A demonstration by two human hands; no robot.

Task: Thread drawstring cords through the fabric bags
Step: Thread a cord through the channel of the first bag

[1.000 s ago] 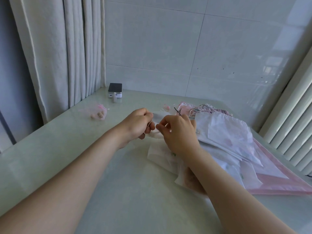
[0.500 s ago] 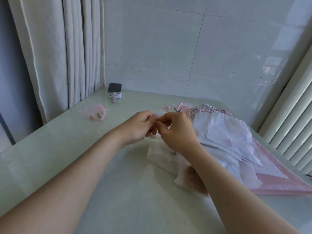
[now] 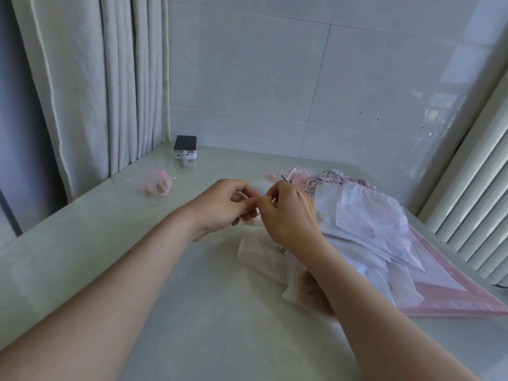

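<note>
My left hand and my right hand meet above the table's middle, fingertips pinched together on the top edge of a thin white fabric bag. The bag hangs down from my fingers onto the table, and its lower part lies under my right forearm. The cord itself is too small to make out between my fingers. A pile of white and pink fabric bags lies just right of my right hand. A dark threading tool pokes up behind my right hand.
A small pink mesh pouch with beige pieces sits at the left on the pale green table. A small white box with a dark top stands by the curtain. A white radiator lines the right edge.
My hands came together from slightly apart, and my right hand moved left so its fingertips now touch the left hand's. The dark tool is no longer above my right fingers.
</note>
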